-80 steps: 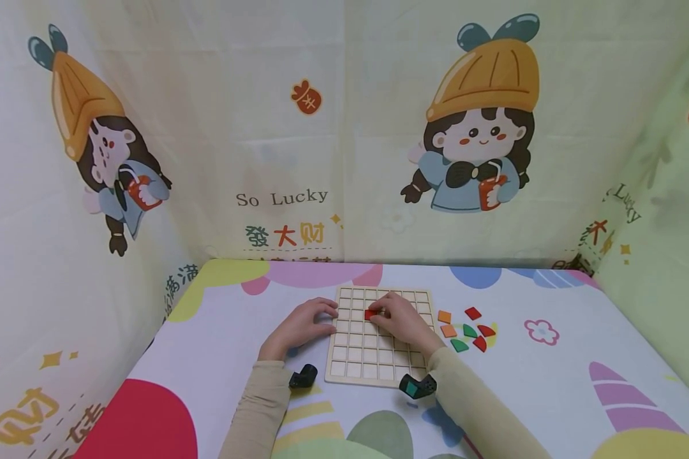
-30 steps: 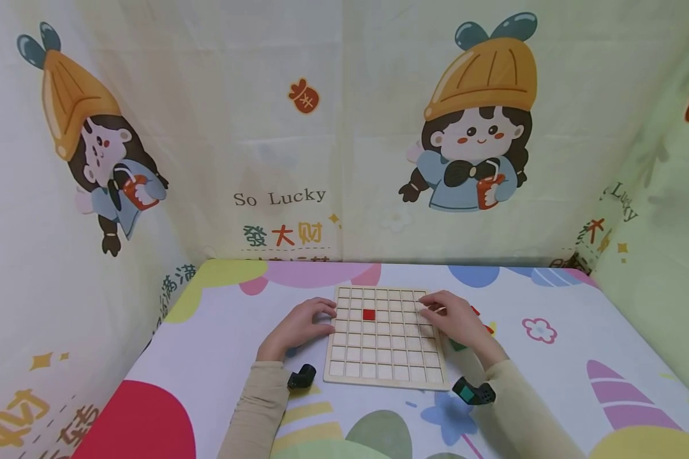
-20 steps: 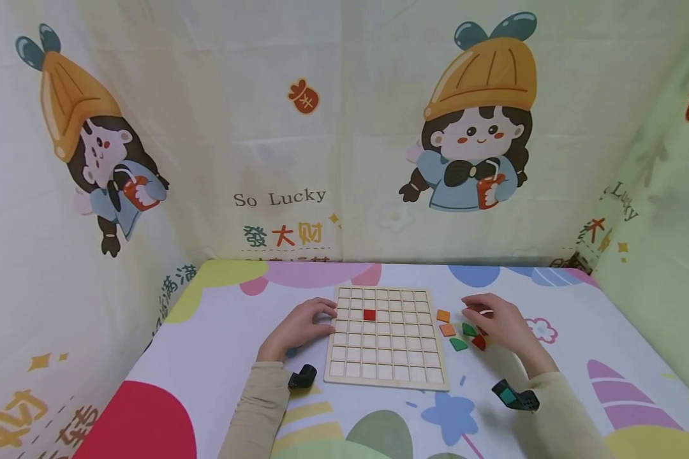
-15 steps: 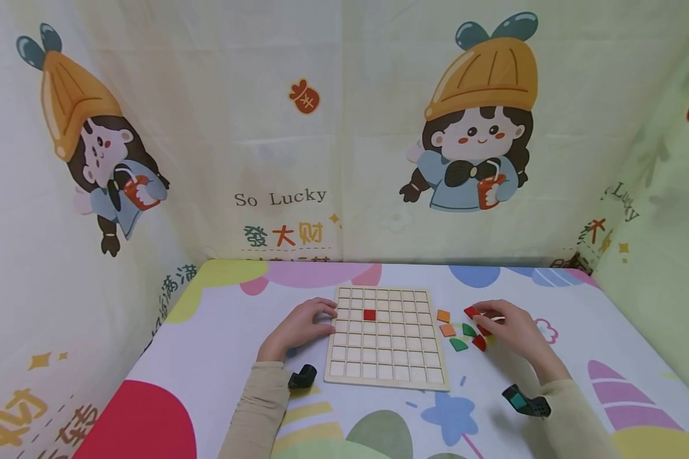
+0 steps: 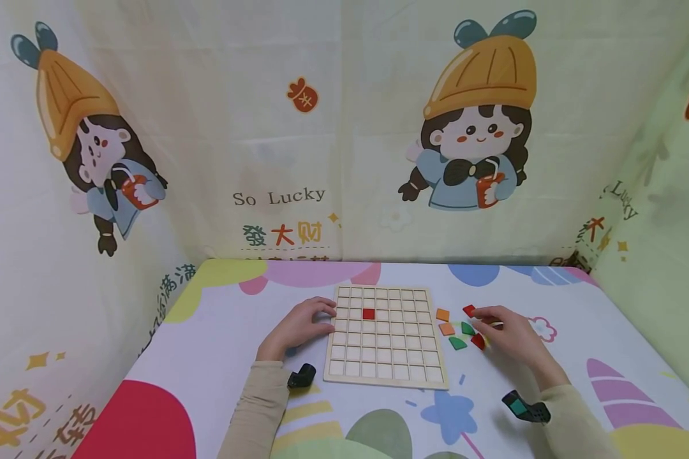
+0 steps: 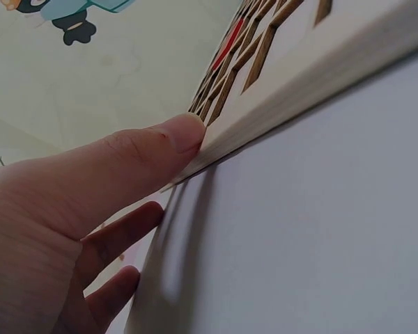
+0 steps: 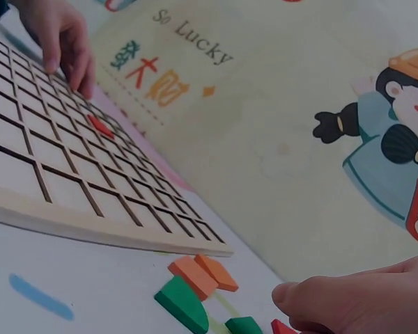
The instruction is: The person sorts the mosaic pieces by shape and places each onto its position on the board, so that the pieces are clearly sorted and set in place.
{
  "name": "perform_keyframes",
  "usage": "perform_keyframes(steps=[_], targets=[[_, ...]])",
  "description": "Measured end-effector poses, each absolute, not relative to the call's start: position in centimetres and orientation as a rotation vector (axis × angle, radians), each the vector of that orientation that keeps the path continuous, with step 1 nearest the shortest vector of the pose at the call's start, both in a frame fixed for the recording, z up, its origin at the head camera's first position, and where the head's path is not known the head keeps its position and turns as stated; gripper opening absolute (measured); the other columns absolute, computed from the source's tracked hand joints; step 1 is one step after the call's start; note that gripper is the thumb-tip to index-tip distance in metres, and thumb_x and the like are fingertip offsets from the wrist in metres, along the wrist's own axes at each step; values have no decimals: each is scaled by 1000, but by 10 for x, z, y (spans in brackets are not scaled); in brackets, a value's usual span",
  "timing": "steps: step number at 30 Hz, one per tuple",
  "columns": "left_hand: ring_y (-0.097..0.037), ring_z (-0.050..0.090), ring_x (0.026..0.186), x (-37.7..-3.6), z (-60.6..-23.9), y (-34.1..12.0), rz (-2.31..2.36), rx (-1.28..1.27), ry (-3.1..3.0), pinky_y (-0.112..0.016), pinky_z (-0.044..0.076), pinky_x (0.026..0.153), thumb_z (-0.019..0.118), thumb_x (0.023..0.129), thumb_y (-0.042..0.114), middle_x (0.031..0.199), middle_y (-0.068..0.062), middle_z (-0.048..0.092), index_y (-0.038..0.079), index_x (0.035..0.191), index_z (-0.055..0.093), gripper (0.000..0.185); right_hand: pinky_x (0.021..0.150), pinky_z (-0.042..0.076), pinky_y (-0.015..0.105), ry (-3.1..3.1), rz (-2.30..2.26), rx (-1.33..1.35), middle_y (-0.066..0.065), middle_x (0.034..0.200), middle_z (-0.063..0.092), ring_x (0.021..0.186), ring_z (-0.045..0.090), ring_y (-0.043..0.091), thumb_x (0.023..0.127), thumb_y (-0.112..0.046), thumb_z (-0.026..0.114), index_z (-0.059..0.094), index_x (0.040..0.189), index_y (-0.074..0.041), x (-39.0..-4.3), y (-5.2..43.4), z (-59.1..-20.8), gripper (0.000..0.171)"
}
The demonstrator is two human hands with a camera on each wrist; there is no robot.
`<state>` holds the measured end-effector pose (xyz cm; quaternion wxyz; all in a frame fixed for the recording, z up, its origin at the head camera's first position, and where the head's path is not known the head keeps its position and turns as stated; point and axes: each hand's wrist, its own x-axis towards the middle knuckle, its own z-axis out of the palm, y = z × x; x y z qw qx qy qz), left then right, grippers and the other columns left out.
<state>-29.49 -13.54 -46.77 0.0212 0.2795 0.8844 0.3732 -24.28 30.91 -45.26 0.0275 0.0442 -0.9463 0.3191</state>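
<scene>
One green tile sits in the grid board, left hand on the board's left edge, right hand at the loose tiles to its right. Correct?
Not quite: the tile in the board is red, not green, as the head view shows. The rest holds: the left hand rests on the board's left edge and the right hand is at the loose tiles to the board's right.

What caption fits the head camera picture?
Left hand steadies the grid board; right hand reaches the loose tiles.

Pale matt wooden grid board (image 5: 386, 344); printed, creased cloth backdrop (image 5: 344, 127)
</scene>
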Motion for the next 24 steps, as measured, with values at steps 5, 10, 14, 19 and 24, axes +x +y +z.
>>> perform_keyframes(steps=[5, 10, 14, 19, 24], targets=[[-27, 49, 128, -295, -467, -136, 1167, 871, 2728, -46, 36, 110, 75, 86, 15, 131, -6, 59, 7, 108, 70, 25, 78, 57, 34, -2899, 1030, 156, 17, 119, 63, 101, 60, 31, 92, -29, 69, 63, 125, -4, -250, 295, -451, 41], [-28, 49, 128, -295, -468, -136, 1173, 879, 2727, -46, 35, 110, 76, 85, 15, 131, -7, 59, 7, 108, 70, 25, 89, 54, 47, -2879, 1042, 178, 18, 123, 62, 107, 59, 34, 93, -28, 68, 61, 127, -3, -260, 283, -449, 43], [-28, 49, 128, -295, -470, -136, 1177, 870, 2730, -47, 36, 110, 76, 85, 16, 130, -6, 59, 8, 107, 70, 24, 93, 51, 51, -2888, 1061, 218, 18, 123, 63, 108, 59, 33, 94, -29, 67, 61, 127, -2, -268, 275, -451, 44], [-27, 49, 128, -296, -472, -136, 1177, 871, 2732, -46, 36, 110, 76, 85, 17, 130, -4, 59, 9, 107, 70, 24, 89, 53, 47, -2916, 1058, 230, 16, 118, 65, 103, 60, 29, 92, -29, 69, 62, 126, -1, -276, 267, -454, 44], [-27, 49, 127, -296, -470, -136, 1182, 871, 2731, -46, 36, 110, 76, 85, 17, 130, -5, 59, 8, 107, 70, 24, 86, 53, 45, -2927, 1021, 268, 14, 109, 67, 95, 61, 25, 90, -22, 71, 65, 121, 1, -278, 262, -456, 39]])
